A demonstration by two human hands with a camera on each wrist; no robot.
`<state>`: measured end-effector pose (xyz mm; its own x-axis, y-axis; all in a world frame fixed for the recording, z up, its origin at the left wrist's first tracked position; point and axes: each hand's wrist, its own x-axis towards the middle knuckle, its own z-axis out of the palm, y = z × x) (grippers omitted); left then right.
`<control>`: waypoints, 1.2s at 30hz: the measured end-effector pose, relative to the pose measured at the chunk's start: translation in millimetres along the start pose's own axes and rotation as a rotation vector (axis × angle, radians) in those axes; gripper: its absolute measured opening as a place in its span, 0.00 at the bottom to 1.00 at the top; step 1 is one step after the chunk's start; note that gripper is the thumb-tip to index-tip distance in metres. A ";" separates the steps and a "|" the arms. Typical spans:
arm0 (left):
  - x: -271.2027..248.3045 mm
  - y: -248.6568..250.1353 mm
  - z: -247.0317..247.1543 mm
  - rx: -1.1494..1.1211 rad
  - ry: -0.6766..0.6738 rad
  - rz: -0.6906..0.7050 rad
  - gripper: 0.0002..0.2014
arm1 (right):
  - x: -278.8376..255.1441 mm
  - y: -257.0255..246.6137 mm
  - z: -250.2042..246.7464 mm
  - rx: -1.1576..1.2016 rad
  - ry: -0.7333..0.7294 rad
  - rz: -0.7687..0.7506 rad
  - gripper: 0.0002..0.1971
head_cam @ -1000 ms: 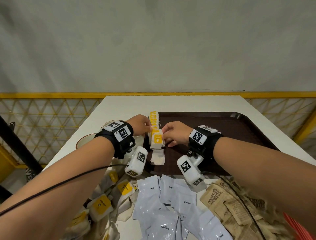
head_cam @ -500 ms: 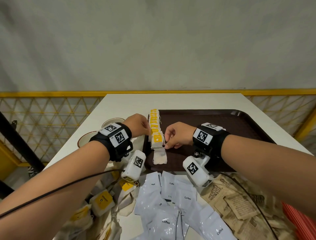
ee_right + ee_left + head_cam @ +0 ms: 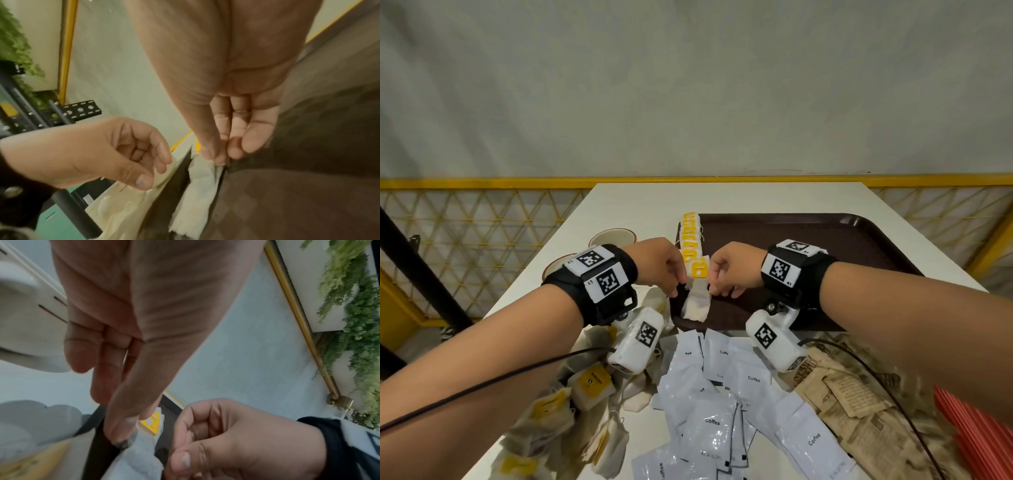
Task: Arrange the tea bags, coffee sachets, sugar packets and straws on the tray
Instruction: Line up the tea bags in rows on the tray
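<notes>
A row of tea bags (image 3: 690,240) with yellow tags runs along the left edge of the brown tray (image 3: 825,236). The nearest tea bag (image 3: 697,303) lies at the row's front end, its yellow tag (image 3: 699,269) lying just behind its white pouch. My left hand (image 3: 676,291) pinches the pouch's left corner, and my right hand (image 3: 714,289) pinches the right one. The left wrist view has my left hand (image 3: 123,433) at the tea bag (image 3: 141,456). My right hand (image 3: 218,160) nips the tea bag (image 3: 197,186) edge in the right wrist view.
On the white table in front of the tray lie loose tea bags (image 3: 571,411) at the left, white coffee sachets (image 3: 715,404) in the middle, brown sugar packets (image 3: 852,401) and red straws (image 3: 983,435) at the right. Two cups (image 3: 613,238) stand left of the tray.
Both hands have slid a little toward me along the row, from the nearest bag's yellow tag down to the corners of its pouch.
</notes>
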<state>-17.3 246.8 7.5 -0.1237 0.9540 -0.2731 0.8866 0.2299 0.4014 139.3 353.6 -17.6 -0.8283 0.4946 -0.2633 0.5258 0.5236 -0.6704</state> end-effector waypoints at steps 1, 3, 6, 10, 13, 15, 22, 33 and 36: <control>-1.7 -0.5 -0.2 0.001 0.006 0.001 0.09 | -2.2 0.0 0.2 0.032 0.003 0.005 0.06; -3.6 -1.0 -0.8 0.000 0.023 0.002 0.09 | -4.1 -1.7 4.0 0.033 0.027 0.008 0.09; -4.5 -1.1 -0.7 -0.015 0.025 -0.008 0.08 | -1.2 -6.6 14.7 -0.029 0.067 0.007 0.12; -7.5 -3.3 0.8 -0.020 0.004 -0.024 0.09 | 0.6 -10.5 19.4 -0.032 0.025 0.037 0.12; -12.8 -4.1 0.4 0.018 -0.030 -0.015 0.13 | -2.8 -11.2 12.6 0.181 -0.005 0.091 0.10; -16.2 -2.8 0.8 0.034 -0.051 0.004 0.19 | -7.5 -13.3 6.9 0.430 -0.021 0.138 0.09; -15.6 3.0 4.1 -0.019 0.031 0.124 0.13 | -22.6 -16.5 -3.0 0.838 -0.063 0.224 0.06; -18.7 2.5 -9.9 -0.277 0.219 -0.002 0.02 | -8.7 -0.2 -4.9 0.446 0.137 0.238 0.09; -18.4 4.2 -6.0 -0.330 0.170 -0.067 0.06 | 0.4 -2.1 -1.3 0.367 0.179 0.211 0.10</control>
<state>-14.0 231.4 19.4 -0.2732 0.9468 -0.1704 0.6861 0.3159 0.6553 138.1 353.6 -15.4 -0.6469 0.6930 -0.3181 0.5495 0.1344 -0.8246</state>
